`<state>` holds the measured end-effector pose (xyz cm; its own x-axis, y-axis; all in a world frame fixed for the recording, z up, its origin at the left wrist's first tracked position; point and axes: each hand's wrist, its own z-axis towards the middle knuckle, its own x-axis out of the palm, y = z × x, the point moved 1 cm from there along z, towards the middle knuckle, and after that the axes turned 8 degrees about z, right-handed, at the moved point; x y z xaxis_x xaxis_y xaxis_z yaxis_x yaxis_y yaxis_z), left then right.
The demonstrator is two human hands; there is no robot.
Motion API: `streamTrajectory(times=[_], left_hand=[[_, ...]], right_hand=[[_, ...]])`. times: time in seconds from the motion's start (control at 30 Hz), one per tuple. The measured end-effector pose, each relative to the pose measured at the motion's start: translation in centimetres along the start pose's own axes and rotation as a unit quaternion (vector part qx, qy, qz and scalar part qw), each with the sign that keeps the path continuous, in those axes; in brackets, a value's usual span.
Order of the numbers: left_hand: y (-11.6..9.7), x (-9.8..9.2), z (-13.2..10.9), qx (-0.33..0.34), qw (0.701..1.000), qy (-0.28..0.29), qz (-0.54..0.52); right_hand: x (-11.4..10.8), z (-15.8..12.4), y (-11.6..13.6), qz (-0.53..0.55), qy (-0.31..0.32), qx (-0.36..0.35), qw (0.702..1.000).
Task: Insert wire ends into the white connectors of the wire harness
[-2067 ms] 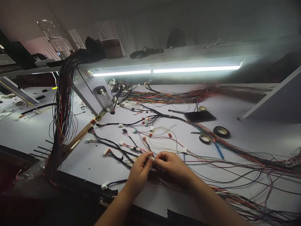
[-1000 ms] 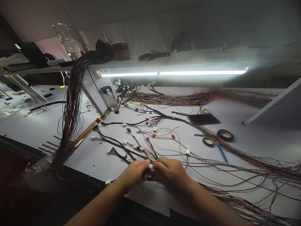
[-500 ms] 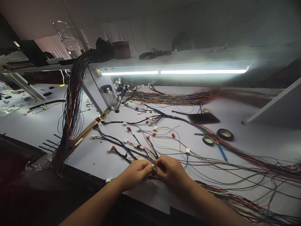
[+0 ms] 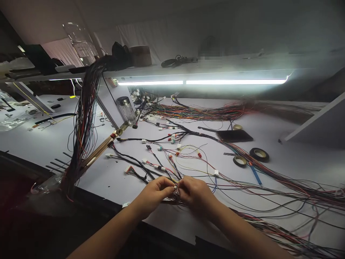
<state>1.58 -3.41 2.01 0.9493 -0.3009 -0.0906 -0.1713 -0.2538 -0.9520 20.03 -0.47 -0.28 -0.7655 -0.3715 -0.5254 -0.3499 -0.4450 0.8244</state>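
Near the front edge of the table, my left hand (image 4: 154,196) pinches a small white piece (image 4: 175,188), which looks like a connector, between thumb and forefinger. My right hand (image 4: 196,194) is closed right beside it, its fingertips curled over thin wires (image 4: 176,196) that bunch between the two hands. Just what the right fingertips grip is partly hidden. Beyond the hands, branches of a wire harness (image 4: 137,163) fan out, ending in white, red and black connectors. A white connector (image 4: 216,173) on a blue wire lies to the right of my right hand.
Black tape rolls (image 4: 259,154) and a blue pen-like tool (image 4: 254,173) lie at right, near long wire bundles (image 4: 285,180). A glass jar (image 4: 126,110) stands by the shelf support. Wires (image 4: 87,104) hang from the shelf at left. A lit tube (image 4: 234,82) runs under the shelf.
My left fingers have loosened slightly and arch more around the small white piece. My right hand has curled further over the wires. The view has shifted slightly.
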Motion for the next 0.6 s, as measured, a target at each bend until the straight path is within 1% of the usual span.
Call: streamTrajectory(times=[0.07,0.1,0.13,0.17,0.2,0.27,0.3,0.33,0.37,0.43,0.5,0.57,0.6], left_hand=[[-0.31,-0.12,-0.28,0.102,0.989,-0.021,0.101],[-0.46,-0.15,-0.38,0.144,0.979,-0.032,0.142],[-0.56,-0.16,-0.44,0.168,0.971,-0.041,0.164],[-0.59,-0.14,-0.44,0.165,0.972,-0.047,0.157],[-0.55,-0.10,-0.38,0.137,0.981,-0.048,0.125],[-0.37,0.07,-0.18,0.037,0.998,-0.034,0.036],[-0.28,0.19,-0.08,-0.011,1.000,-0.018,0.004],[-0.24,0.31,-0.01,-0.043,0.999,0.000,-0.015],[-0.24,0.41,0.04,-0.058,0.998,0.013,-0.021],[-0.35,0.55,0.07,-0.049,0.998,0.028,-0.019],[-0.46,0.64,0.00,-0.031,0.999,0.025,-0.015],[-0.51,0.66,-0.09,-0.016,1.000,0.012,0.024],[-0.53,0.61,-0.13,0.000,0.998,-0.002,0.063]], right_hand=[[0.05,-0.04,0.06,0.015,0.002,0.016,1.000],[0.04,-0.05,0.12,0.023,0.004,0.023,0.999],[0.01,-0.04,0.19,0.028,0.005,0.026,0.999],[-0.04,-0.02,0.27,0.030,0.003,0.027,0.999],[-0.10,0.01,0.35,0.026,-0.001,0.024,0.999],[-0.21,0.06,0.44,0.006,-0.013,0.009,1.000],[-0.24,0.08,0.43,-0.005,-0.017,-0.001,1.000],[-0.25,0.09,0.40,-0.013,-0.019,-0.010,1.000],[-0.24,0.09,0.35,-0.020,-0.018,-0.017,0.999],[-0.20,0.06,0.26,-0.023,-0.015,-0.023,0.999],[-0.20,-0.01,0.26,-0.017,-0.012,-0.014,1.000],[-0.23,-0.09,0.38,-0.002,-0.008,0.007,1.000],[-0.23,-0.14,0.46,0.008,-0.003,0.019,1.000]])
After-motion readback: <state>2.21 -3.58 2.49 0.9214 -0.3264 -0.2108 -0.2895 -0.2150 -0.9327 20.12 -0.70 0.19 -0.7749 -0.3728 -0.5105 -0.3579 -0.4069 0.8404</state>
